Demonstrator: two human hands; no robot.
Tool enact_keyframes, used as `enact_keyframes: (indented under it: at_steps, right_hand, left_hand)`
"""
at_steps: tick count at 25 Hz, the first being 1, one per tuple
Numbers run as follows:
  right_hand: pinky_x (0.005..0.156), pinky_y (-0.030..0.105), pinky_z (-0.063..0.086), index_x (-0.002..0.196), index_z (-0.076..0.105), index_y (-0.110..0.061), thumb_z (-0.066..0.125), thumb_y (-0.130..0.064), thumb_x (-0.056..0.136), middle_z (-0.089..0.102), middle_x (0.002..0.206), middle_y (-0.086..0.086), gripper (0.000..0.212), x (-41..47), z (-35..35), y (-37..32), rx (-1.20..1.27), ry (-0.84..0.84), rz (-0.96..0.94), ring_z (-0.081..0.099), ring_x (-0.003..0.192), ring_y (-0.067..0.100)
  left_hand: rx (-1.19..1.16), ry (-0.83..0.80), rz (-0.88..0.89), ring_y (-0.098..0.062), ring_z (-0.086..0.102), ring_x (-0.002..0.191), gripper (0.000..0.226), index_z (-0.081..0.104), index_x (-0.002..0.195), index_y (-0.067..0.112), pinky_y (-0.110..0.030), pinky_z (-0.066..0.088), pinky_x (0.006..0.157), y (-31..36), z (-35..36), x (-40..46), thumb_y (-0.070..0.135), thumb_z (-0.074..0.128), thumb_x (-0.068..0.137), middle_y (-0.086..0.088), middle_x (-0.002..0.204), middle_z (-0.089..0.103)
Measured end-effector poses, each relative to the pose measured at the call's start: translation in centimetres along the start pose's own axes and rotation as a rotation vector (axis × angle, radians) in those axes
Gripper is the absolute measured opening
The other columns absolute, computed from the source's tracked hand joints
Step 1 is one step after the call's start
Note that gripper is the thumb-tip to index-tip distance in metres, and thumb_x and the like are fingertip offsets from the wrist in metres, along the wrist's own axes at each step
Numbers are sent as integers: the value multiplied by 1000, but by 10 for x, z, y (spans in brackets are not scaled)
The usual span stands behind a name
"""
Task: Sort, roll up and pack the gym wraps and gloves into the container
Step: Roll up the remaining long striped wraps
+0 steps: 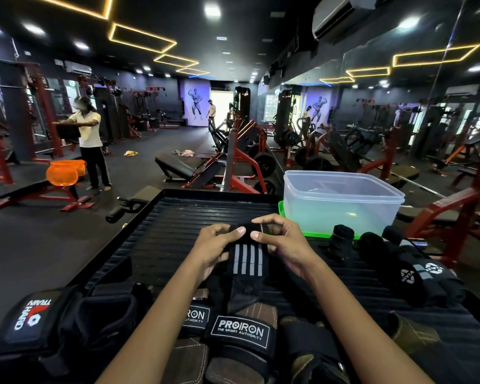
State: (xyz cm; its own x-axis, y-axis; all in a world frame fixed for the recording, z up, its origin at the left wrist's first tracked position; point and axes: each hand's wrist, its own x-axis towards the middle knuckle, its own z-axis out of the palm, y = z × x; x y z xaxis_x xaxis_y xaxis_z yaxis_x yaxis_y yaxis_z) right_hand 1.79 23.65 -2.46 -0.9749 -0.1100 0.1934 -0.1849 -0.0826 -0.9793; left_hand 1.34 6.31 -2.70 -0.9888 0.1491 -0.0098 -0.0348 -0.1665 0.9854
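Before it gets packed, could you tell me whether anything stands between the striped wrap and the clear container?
Nothing visible does: the striped wrap, held by both hands, sits just left of the open, lidless container, with only bare mat between.

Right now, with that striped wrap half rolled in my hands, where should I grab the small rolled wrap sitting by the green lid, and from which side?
Take the small rolled wrap around its middle, coming down from above with your right hand. It appears to stand on end beside the clear container, so a pinch across its sides should keep the roll from unwinding. Approach from your side; the container likely blocks the far side.
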Motion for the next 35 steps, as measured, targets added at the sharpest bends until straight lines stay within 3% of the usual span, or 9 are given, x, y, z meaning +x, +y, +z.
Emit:
enact_keyframes:
  at_steps: [4, 7, 11, 14, 18, 24, 30, 33, 35]
  right_hand:
    - [65, 29, 56, 109, 64, -3, 76, -14, 80, 72, 91, 11, 32, -1, 2, 1, 18, 16, 43, 70, 76, 18]
    - [67, 30, 58, 107, 62, 3, 76, -7, 79, 71, 91, 15, 33, -1, 1, 2, -21, 44, 13, 69, 79, 22]
    - [75, 36, 56, 107, 65, -2, 75, 3, 76, 71, 97, 13, 34, -1, 1, 0, -20, 5, -30, 68, 88, 24]
    - [86, 46, 52, 110, 66, -5, 74, 6, 74, 71, 102, 13, 38, 1, 0, 1, 15, -39, -28, 67, 93, 26]
    - [80, 39, 55, 117, 65, -11, 71, 9, 77, 70, 107, 16, 45, 1, 0, 2, 97, -70, 38, 67, 93, 27]
    - [74, 32, 57, 106, 62, -6, 63, 23, 73, 70, 89, 13, 43, 4, 1, 8, 91, 20, -1, 67, 83, 25]
    - [65, 27, 56, 113, 61, 0, 69, -1, 83, 68, 95, 15, 31, -1, 0, 3, 151, 11, 36, 68, 81, 22]
    - [72, 32, 55, 110, 62, 0, 70, 0, 82, 68, 97, 17, 29, -1, -1, 4, 134, 27, -4, 66, 87, 27]
    - [82, 40, 52, 106, 63, -5, 70, 3, 81, 68, 98, 16, 27, 0, -2, 3, 132, 20, -28, 65, 91, 29]
  left_hand:
    - [-30, -19, 12, -18, 72, 85, 19, 61, 105, 4, -32, 59, 75, 3, -2, -1, 6, 67, 87, -9, 92, 72]
    - [-24, -45, 5, -16, 72, 83, 18, 61, 105, 6, -29, 59, 70, 3, 1, -2, 6, 66, 88, -7, 89, 72]
    - [-62, -38, -24, -18, 71, 87, 23, 66, 101, 4, -28, 58, 69, 2, 1, 0, 23, 67, 88, -11, 98, 73]
    - [-57, -16, -1, -15, 71, 81, 9, 65, 91, 9, -24, 57, 63, 3, 1, -1, 16, 69, 87, -8, 93, 72]
    - [-73, -5, 39, -10, 70, 74, 14, 59, 90, 13, -21, 54, 58, 5, 1, -2, 3, 68, 85, -1, 85, 70]
    - [-58, -22, 123, -12, 68, 77, 24, 62, 93, 15, -24, 56, 68, 5, 3, -3, -3, 71, 80, 0, 87, 71]
    - [150, 29, 309, -12, 68, 83, 28, 64, 85, 17, -23, 54, 79, 1, 6, -3, -7, 74, 74, 1, 91, 69]
    - [174, 5, 307, -15, 69, 91, 29, 66, 94, 16, -26, 55, 83, -1, 3, 0, -4, 76, 75, -1, 98, 71]
    - [142, -15, 254, -15, 69, 92, 27, 65, 99, 15, -24, 55, 77, -1, 4, 0, 2, 76, 77, -5, 100, 72]
